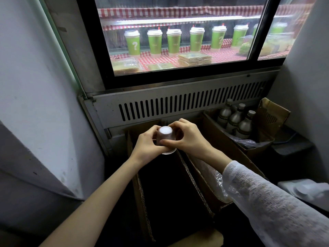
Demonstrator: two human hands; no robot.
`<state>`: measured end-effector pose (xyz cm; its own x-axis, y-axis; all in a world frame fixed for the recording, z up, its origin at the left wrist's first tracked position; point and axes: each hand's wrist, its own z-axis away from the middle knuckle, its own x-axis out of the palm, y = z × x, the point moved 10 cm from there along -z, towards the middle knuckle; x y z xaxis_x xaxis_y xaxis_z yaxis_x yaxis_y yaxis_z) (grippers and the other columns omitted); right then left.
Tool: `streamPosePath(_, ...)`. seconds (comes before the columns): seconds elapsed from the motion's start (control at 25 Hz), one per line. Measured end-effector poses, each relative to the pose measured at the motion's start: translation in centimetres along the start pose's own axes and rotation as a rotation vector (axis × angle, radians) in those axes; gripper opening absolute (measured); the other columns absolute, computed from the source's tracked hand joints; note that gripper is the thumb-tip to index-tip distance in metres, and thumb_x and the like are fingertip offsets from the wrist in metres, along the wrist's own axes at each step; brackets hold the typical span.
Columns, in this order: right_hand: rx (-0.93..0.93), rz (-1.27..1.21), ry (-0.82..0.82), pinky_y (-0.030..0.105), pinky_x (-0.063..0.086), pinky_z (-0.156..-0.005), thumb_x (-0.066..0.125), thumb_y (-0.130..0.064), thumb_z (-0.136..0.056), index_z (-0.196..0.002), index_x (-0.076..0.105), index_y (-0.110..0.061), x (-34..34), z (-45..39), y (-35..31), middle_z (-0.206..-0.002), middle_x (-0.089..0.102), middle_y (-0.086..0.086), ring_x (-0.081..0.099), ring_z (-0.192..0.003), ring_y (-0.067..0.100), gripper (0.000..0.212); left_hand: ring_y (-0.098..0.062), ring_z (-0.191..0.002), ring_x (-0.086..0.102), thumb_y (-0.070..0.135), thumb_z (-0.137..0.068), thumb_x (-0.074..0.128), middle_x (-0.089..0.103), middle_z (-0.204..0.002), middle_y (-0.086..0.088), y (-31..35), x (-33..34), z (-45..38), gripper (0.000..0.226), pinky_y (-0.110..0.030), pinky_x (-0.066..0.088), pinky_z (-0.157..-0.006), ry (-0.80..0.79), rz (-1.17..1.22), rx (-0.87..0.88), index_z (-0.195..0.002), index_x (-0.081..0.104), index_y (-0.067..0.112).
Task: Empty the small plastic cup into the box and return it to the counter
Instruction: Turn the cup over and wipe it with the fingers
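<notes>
1. The small plastic cup [165,138] is held upside down over the open cardboard box [142,193], its white base facing up and its clear rim pointing down into the box's dark inside. No worktop shows in this view.

2. The left hand [146,143] wraps the cup from its left side and the right hand [188,138] from its right; the fingers [170,142] of both are closed on the cup's wall, the right thumb lying across the front.

3. Handling, as a judgement: the cup looks thin-walled and light, so it should flex under a squeeze (useful for loosening what clings inside, though too hard a pinch could crack it). The wall appears brownish, perhaps from residue; whether anything is falling out cannot be told. A smooth plastic wall may be slippery, so the best hold is around the middle of the wall, clear of the rim where the contents leave.

4. Counts:
   - one small cup, two hands on it;
   - two open cardboard boxes side by side beneath the hands, the right-hand one lined with clear plastic film [215,179];
   - a third box [277,113] further right holding at least four grey bottles [236,120];
   - in the display fridge [178,41] behind, six green lidded cups [173,42] clearly in a row, and a seventh partly hidden.
</notes>
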<state>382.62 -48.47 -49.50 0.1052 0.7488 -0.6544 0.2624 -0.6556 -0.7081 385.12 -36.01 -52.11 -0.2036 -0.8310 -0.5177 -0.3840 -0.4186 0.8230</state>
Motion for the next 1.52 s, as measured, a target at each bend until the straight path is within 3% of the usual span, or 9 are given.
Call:
streamPosePath(0.12,-0.026,-0.051,-0.143,0.026,0.048,-0.097,0.059,-0.050,-0.087,-0.140,0.047,-0.021,0.8,0.5,-0.6,-0.126,0.054,-0.003,0.054,-0.115,0.008,0.061,-0.004,-0.095,0.065,0.033,-0.065,0.089,0.070,-0.100,0.010,-0.4,-0.6,-0.1,0.056,-0.007,0.047,-0.076,0.015,-0.036,-0.034,-0.115,0.066,0.024)
streamPosePath(0.28,-0.160,0.068,-0.113,0.027,0.015,-0.120,0.041,-0.038,-0.099,-0.154,0.012,-0.029,-0.5,1.3,-2.7,-0.163,0.013,-0.011,0.006,-0.149,0.001,0.063,-0.007,-0.101,0.067,0.040,-0.061,0.091,0.074,-0.107,0.006,-1.1,-0.2,-0.1,0.067,-0.012,0.047,-0.082,0.005,-0.068,-0.099,-0.120,0.070,0.018)
streamPosePath(0.56,-0.320,0.114,0.125,0.023,0.003,-0.123,0.039,0.001,-0.083,-0.155,0.004,-0.016,-4.3,2.0,-6.2,-0.165,-0.002,-0.005,-0.005,-0.151,0.007,0.082,0.000,-0.092,0.069,0.042,-0.056,0.092,0.077,-0.098,0.009,-0.2,-0.5,-0.1,0.060,-0.009,0.046,-0.075,0.055,-0.074,-0.063,-0.109,0.075,0.020)
streamPosePath(0.72,-0.232,0.236,-0.307,0.030,0.009,-0.124,0.038,0.000,-0.088,-0.154,0.015,-0.021,1.0,2.7,-4.0,-0.164,0.009,-0.008,-0.004,-0.149,0.000,0.073,0.017,-0.081,0.066,0.048,-0.054,0.083,0.073,-0.085,0.020,1.8,-1.8,-0.1,0.058,-0.002,0.046,-0.071,0.137,-0.013,0.071,-0.105,0.076,0.023)
streamPosePath(0.8,-0.227,0.247,-0.342,0.025,0.008,-0.124,0.037,0.000,-0.089,-0.154,0.016,-0.022,1.4,3.0,-3.6,-0.163,0.011,-0.009,-0.004,-0.149,-0.001,0.072,0.019,-0.079,0.065,0.049,-0.052,0.080,0.073,-0.083,0.022,1.9,-1.8,0.1,0.058,-0.001,0.045,-0.069,0.134,-0.016,0.070,-0.104,0.076,0.025)
streamPosePath(0.92,-0.241,0.271,-0.288,0.023,0.005,-0.123,0.037,0.002,-0.088,-0.155,0.012,-0.020,0.8,3.0,-4.0,-0.164,0.006,-0.008,-0.005,-0.149,-0.001,0.075,0.016,-0.080,0.067,0.049,-0.050,0.083,0.076,-0.083,0.018,1.3,-1.4,-0.1,0.058,-0.002,0.047,-0.068,0.114,-0.006,0.039,-0.102,0.077,0.024)
streamPosePath(1.12,-0.286,0.166,0.090,0.016,0.009,-0.121,0.035,0.001,-0.079,-0.155,0.007,-0.020,-3.4,2.3,-6.1,-0.164,0.000,-0.010,-0.004,-0.150,0.001,0.084,0.006,-0.086,0.071,0.046,-0.050,0.093,0.079,-0.090,0.012,0.3,-1.2,-0.4,0.057,-0.012,0.053,-0.076,0.121,-0.036,-0.012,-0.100,0.079,0.022)
streamPosePath(1.32,-0.146,0.300,-0.365,0.019,0.006,-0.121,0.039,0.008,-0.076,-0.154,0.017,-0.022,1.6,2.6,-2.9,-0.163,0.014,-0.006,0.003,-0.149,0.002,0.086,0.011,-0.086,0.070,0.050,-0.056,0.084,0.078,-0.087,0.016,1.2,-1.4,-0.2,0.051,-0.007,0.049,-0.074,0.123,-0.040,0.072,-0.102,0.078,0.029)
streamPosePath(1.52,-0.143,0.261,-0.298,0.018,0.012,-0.119,0.038,0.013,-0.076,-0.155,0.011,-0.022,0.4,2.4,-3.0,-0.164,0.005,-0.010,-0.005,-0.148,-0.001,0.091,0.009,-0.084,0.070,0.043,-0.057,0.090,0.078,-0.087,0.011,0.8,-0.6,-0.6,0.051,-0.005,0.048,-0.071,0.115,-0.038,0.034,-0.102,0.078,0.021)
